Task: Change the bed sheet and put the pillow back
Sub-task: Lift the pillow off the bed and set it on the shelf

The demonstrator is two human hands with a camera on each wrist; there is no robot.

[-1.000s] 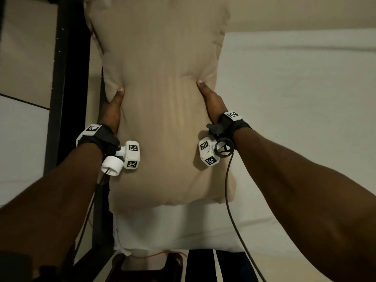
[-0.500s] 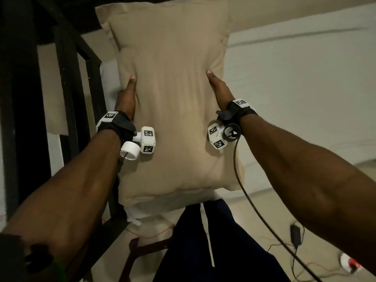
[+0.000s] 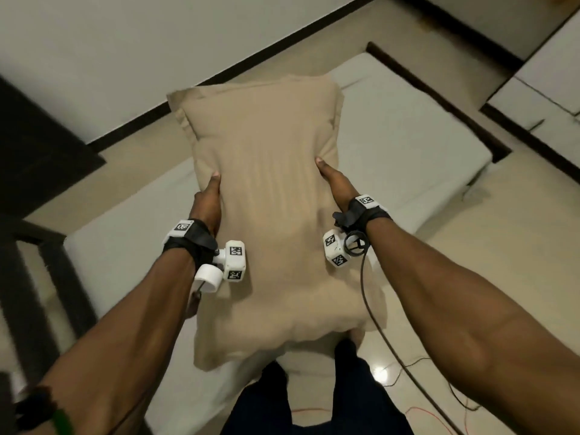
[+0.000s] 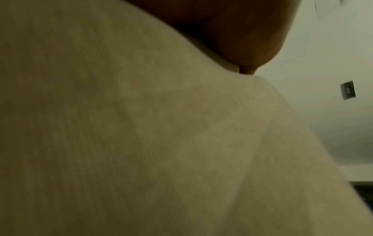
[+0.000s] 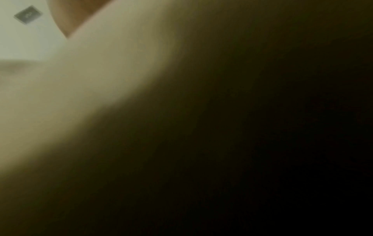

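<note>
Left hand [image 3: 207,199] and right hand [image 3: 335,183] clamp the tan pillow [image 3: 270,189] above the white mattress [image 3: 408,158]; only thumbs show, no readable writing

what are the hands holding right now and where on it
Both hands hold the tan pillow by its long side edges, about midway along: left hand on its left edge, right hand on its right, thumbs on top.

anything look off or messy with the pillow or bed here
Nothing stands out. The tan pillow is held in the air between the left hand and right hand, over a smooth white mattress.
</note>
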